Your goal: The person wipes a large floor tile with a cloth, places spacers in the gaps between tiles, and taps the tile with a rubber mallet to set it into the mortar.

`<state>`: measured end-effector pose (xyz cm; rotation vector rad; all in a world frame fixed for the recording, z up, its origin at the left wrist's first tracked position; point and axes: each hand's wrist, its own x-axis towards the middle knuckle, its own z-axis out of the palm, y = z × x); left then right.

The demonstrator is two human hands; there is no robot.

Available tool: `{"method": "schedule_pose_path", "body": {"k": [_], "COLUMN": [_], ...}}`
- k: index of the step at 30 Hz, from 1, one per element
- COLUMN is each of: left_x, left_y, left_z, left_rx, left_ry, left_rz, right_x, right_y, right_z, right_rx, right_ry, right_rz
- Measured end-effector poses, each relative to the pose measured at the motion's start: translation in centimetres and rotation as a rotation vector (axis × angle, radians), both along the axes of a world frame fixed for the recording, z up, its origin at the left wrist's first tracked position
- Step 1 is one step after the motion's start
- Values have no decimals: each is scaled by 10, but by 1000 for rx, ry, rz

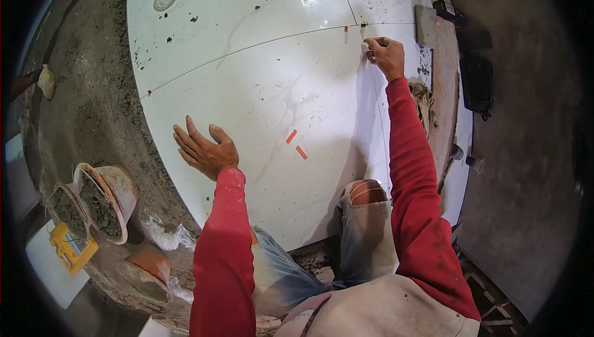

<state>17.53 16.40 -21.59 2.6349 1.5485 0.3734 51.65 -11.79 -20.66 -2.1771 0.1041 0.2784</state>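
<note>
Large glossy white marbled tiles lie side by side with thin joints between them. Over the near tile, my left hand is open, its fingers spread and palm down; whether it touches the surface I cannot tell. My right hand has its fingertips pinched together just below the crossing of the joints; what they hold, if anything, is too small to make out. Two red plastic wedges lie on the tile between my hands. Small reddish tile clips stick out of the joint.
Left of the tiles lies grey mortar with mortar-filled buckets, a clear plastic bag and a yellow packet. At right are a plank, a black case and a clear cup. Another person's limbs show far left.
</note>
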Motion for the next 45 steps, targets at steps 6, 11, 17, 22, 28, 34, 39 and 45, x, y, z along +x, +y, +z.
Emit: {"method": "schedule_pose_path", "body": {"k": [6, 11, 17, 22, 28, 34, 39, 45], "left_x": [2, 3, 0, 1, 2, -1, 1, -1], "left_y": [-2, -3, -1, -1, -2, 0, -1, -2], "left_z": [0, 0, 0, -1, -3, -3, 2, -2], "left_rx": [-3, -16, -25, -4, -7, -9, -11, 1], "left_ry": [-11, 1, 11, -10, -16, -27, -13, -16], "left_rz": [-3, -3, 12, 2, 2, -3, 2, -14], "right_x": [1, 2, -11, 1, 13, 10, 6, 6], "right_y": [-7, -17, -23, -11, -8, 1, 0, 6], "right_z": [-9, -14, -12, -11, -7, -1, 7, 2], "right_rx": [-1, -166, 33, -59, -267, -341, -407, -538], "right_ry": [-44, -168, -71, -95, -104, -117, -138, -270], "right_rz": [-51, 17, -7, 20, 114, 127, 212, 233]}}
